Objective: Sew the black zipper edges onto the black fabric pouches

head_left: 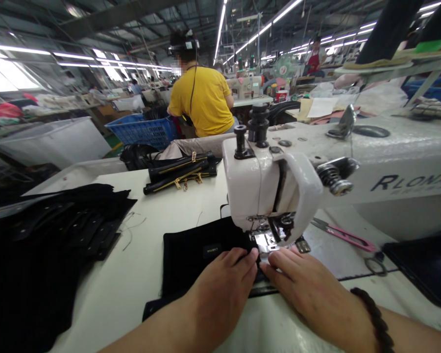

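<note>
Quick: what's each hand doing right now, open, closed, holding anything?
Left hand: open, flat on the black fabric piece.
Right hand: open, fingers flat beside the presser foot, grasping nothing.

The cloth (194,260) is black and soft. It lies flat on the white table (132,274). Its right edge is tucked under the sewing machine (268,191). A small dark label (211,250) with tiny pale letters sits near its middle. The left hand (220,289) and the right hand (305,289) press flat on its near edge.
</note>
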A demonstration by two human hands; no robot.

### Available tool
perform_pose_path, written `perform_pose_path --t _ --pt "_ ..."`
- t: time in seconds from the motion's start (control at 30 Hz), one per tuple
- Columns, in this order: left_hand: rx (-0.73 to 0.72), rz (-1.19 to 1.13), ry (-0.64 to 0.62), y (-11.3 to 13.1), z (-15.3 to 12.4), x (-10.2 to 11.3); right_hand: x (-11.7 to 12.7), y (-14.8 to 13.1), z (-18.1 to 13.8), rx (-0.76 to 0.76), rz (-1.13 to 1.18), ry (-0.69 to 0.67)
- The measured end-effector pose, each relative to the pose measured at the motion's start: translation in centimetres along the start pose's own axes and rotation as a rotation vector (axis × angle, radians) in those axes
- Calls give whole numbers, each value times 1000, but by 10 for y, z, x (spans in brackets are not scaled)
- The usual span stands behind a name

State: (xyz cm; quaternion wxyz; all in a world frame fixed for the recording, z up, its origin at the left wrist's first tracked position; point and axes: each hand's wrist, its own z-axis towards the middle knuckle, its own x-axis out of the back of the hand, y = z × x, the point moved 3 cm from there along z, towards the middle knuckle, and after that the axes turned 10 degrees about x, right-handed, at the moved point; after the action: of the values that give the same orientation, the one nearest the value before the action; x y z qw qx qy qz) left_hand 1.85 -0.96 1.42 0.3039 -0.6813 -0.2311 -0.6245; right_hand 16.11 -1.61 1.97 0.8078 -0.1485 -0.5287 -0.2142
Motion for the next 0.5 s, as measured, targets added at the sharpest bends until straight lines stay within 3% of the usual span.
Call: perform_pose_path --t 0.5 --pt "67 -103 -75 -17 15 2 3 10 8 -43 -38 104"
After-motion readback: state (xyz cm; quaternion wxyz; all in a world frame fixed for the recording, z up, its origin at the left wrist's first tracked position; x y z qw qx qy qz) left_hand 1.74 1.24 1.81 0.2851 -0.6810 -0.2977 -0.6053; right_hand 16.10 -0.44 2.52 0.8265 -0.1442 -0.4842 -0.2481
